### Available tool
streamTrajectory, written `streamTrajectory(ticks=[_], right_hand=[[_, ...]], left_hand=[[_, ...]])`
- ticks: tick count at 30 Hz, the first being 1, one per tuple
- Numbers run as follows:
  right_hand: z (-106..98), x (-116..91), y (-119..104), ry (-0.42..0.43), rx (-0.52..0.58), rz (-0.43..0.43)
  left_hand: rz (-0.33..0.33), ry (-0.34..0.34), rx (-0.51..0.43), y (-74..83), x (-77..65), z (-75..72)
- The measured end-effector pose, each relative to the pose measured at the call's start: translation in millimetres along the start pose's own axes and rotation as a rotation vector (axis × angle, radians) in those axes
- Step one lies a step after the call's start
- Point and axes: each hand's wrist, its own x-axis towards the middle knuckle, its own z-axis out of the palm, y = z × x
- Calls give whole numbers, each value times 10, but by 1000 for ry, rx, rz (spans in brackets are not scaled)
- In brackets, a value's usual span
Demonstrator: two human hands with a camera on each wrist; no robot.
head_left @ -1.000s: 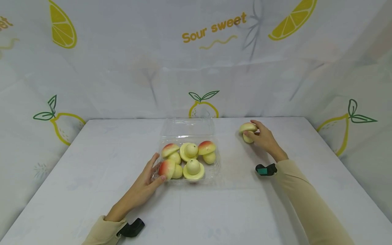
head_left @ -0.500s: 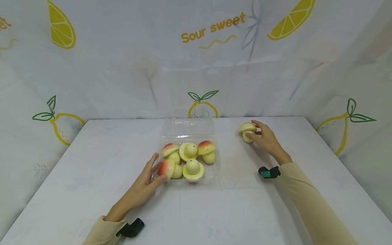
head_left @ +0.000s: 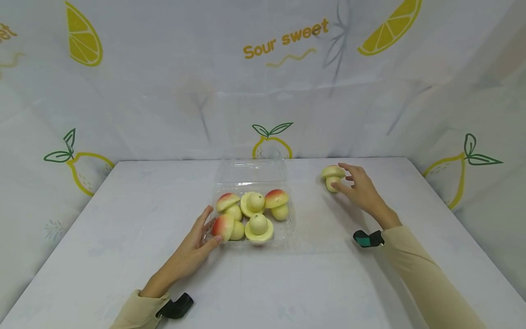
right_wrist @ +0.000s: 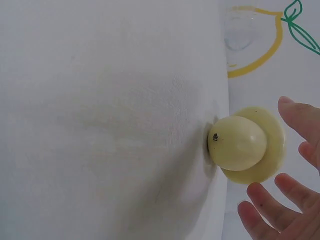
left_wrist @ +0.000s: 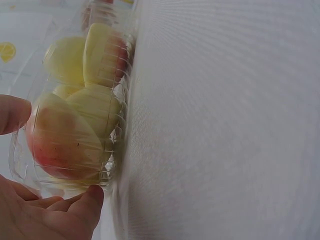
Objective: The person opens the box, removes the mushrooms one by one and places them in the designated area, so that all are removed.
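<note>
So there's a clear plastic clamshell box (head_left: 284, 234) open on the white-covered table (head_left: 304, 283), lid (head_left: 252, 172) flipped to the back, with five mushroom-shaped pieces inside. Three have red-tinged caps: one back left (head_left: 228, 202), one back right (head_left: 277, 197) and one front left (head_left: 223, 227) lying over on its side. The other two, back middle (head_left: 255, 201) and front middle (head_left: 259, 226), sit cap down with their round pale yellow stems poking up. Left hand (head_left: 191, 252) is gripping the box at its near-left corner, thumb on the front and fingers along the left side. A sixth piece, a pale yellow mushroom (head_left: 333, 172), stands cap up on the table, off to the right of the box and a bit farther back. Right hand (head_left: 362, 189) is right beside it with the fingers loose and spread, holding nothing; the right wrist view seems to show a gap all round, though honestly I can't swear no fingertip is brushing it. Both arms are in beige sleeves (head_left: 423, 269), and behind it all hangs a lemon-print cloth (head_left: 164, 91) reading "Sour sweet"
</note>
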Motion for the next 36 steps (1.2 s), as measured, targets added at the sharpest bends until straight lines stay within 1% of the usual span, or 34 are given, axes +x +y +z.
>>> streamTrajectory(ticks=[8, 15, 26, 36], right_hand=[[1, -115, -57, 42, -13, -71], [26, -198, -168, 58, -4, -134], [124, -239, -364, 28, 40, -189], [210, -272, -532, 12, 46, -214]], left_hand=[[-12, 2, 4, -23, 6, 8], [-7, 1, 7, -39, 4, 14], [-7, 1, 9, -38, 0, 10], [-12, -1, 12, -39, -3, 5]])
